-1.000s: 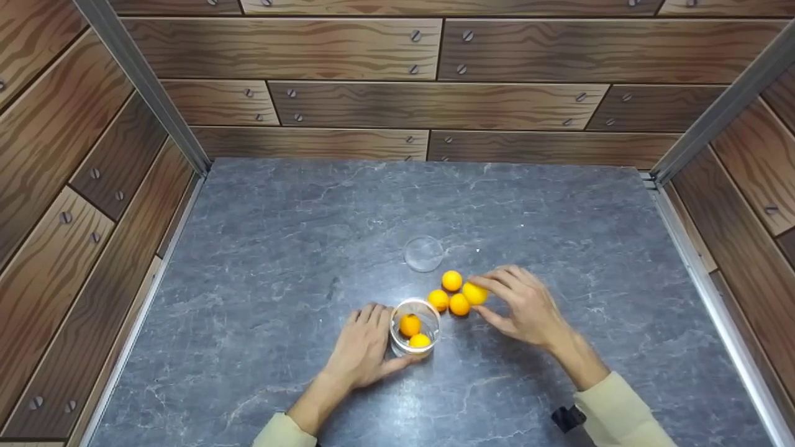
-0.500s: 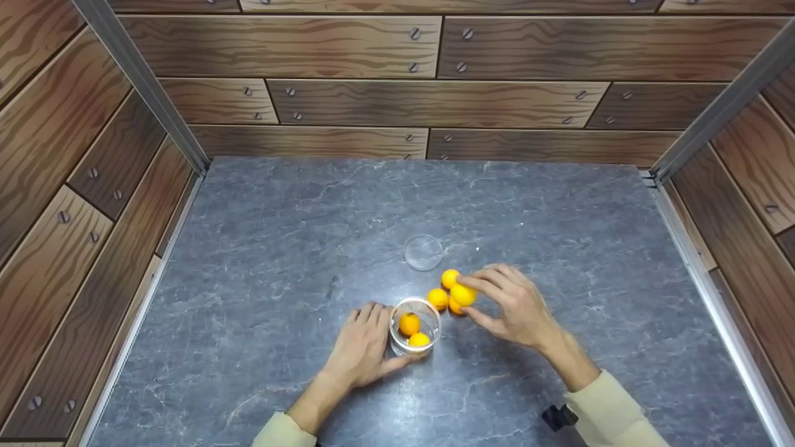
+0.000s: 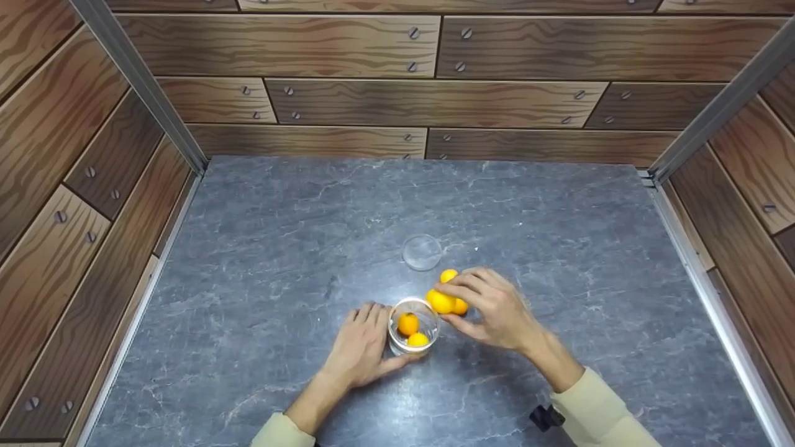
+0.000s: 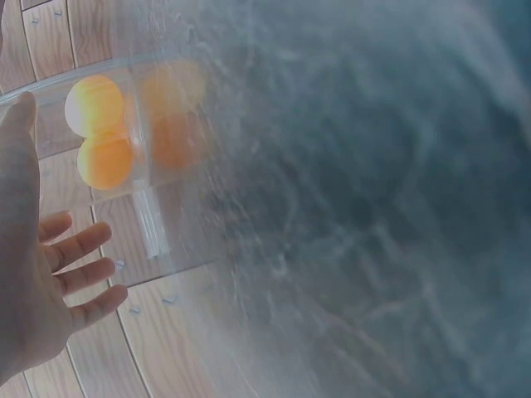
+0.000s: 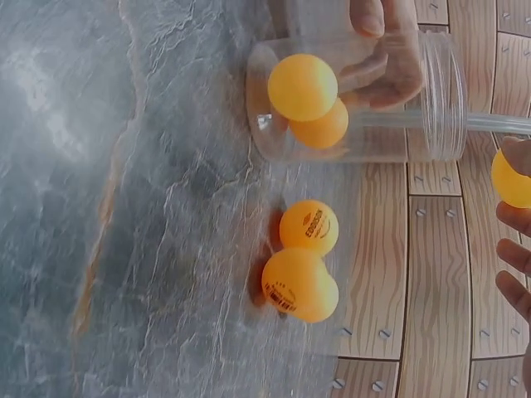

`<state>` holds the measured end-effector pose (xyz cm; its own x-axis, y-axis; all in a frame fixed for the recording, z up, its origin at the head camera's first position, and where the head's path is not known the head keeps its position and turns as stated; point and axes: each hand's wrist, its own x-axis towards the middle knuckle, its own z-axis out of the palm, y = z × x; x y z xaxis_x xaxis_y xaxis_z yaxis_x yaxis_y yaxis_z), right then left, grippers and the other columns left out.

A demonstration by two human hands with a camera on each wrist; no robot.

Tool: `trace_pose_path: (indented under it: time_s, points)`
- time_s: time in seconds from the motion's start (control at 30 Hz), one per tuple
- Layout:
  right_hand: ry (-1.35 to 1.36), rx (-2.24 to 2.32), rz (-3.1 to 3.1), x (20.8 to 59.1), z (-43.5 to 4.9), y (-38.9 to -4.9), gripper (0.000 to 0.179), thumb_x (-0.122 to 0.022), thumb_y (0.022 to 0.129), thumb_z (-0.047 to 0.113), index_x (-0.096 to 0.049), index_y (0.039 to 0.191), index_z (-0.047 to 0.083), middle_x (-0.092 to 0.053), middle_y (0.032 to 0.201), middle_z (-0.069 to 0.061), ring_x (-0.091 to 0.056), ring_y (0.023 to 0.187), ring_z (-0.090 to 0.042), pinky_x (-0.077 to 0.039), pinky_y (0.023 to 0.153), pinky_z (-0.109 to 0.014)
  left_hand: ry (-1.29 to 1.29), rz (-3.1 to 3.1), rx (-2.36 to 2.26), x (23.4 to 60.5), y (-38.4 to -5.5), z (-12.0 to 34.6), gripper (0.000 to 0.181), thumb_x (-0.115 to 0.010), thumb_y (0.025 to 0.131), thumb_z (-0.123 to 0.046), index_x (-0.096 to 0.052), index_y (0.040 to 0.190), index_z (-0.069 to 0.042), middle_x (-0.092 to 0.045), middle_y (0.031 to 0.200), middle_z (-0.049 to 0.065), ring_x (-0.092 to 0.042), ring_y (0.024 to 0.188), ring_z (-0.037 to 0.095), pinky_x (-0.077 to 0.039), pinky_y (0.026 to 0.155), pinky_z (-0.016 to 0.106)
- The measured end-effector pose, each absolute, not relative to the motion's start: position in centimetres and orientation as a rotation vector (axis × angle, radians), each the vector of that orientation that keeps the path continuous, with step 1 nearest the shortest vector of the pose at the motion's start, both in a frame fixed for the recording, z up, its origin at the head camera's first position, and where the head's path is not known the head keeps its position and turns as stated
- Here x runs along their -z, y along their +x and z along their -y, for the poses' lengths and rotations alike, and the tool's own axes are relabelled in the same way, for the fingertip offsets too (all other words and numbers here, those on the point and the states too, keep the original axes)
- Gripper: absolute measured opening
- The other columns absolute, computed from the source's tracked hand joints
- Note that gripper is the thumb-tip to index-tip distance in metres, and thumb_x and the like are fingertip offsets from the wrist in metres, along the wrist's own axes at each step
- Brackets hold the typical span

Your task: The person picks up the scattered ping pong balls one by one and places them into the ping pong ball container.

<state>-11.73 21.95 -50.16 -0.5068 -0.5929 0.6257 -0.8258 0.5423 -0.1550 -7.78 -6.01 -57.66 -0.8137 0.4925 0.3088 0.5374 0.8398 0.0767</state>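
A clear plastic jar stands upright and uncovered on the table, with two orange ping-pong balls inside. My left hand holds the jar from its left side, thumb across the front. Just right of the rim, my right hand pinches another ping-pong ball between thumb and fingers. That held ball is raised above the table in the right wrist view. Below the right hand, three more balls lie grouped, among them a printed ball; the head view shows them partly covered.
A clear round lid lies flat on the grey marbled table behind the jar. Wood-patterned walls and metal edge rails bound the table. A black device sits at the right sleeve.
My right hand has lifted the ball from beside the group and carried it left, over the others, toward the jar. My left hand and the jar have stayed in place.
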Motion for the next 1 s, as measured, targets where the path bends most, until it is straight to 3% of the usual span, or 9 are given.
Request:
trace_pose_path:
  time_s: [0.37,0.57,0.8,1.0]
  points:
    - [1.208,-0.655,2.264,50.3,-20.3,-11.4,0.047,-0.088,0.081,0.029,-0.075,0.124,0.015,-0.077,0.113,-0.001,-0.068,0.105,-0.021,-0.057,0.092,-0.039,-0.785,2.738,0.244,57.7,-7.7,6.1,0.088,-0.061,0.084,-0.084,-0.058,0.13,-0.009,-0.066,0.115,0.007,-0.062,0.11,0.023,-0.054,0.091,0.04]
    - [1.244,-0.626,2.261,50.6,-19.6,-11.3,0.046,-0.086,0.084,0.034,-0.075,0.125,0.015,-0.077,0.112,-0.001,-0.068,0.103,-0.02,-0.057,0.091,-0.037,-0.79,2.732,0.23,57.6,-7.8,6.1,0.089,-0.061,0.084,-0.085,-0.058,0.132,-0.01,-0.066,0.116,0.006,-0.062,0.111,0.023,-0.054,0.093,0.04]
    - [1.261,-0.534,2.264,50.9,-19.0,-11.5,0.052,-0.091,0.077,0.034,-0.075,0.124,0.02,-0.077,0.109,0.002,-0.068,0.102,-0.018,-0.056,0.09,-0.034,-0.789,2.747,0.176,57.5,-7.9,6.1,0.089,-0.056,0.085,-0.087,-0.058,0.13,-0.011,-0.066,0.115,0.006,-0.062,0.11,0.023,-0.053,0.089,0.04]
    - [1.302,-0.547,2.275,51.2,-18.5,-11.5,0.051,-0.091,0.078,0.032,-0.075,0.125,0.018,-0.076,0.107,0.002,-0.068,0.102,-0.018,-0.057,0.092,-0.036,-0.783,2.754,0.186,57.6,-7.8,6.1,0.088,-0.057,0.085,-0.087,-0.058,0.13,-0.011,-0.065,0.115,0.005,-0.062,0.11,0.023,-0.053,0.09,0.04]
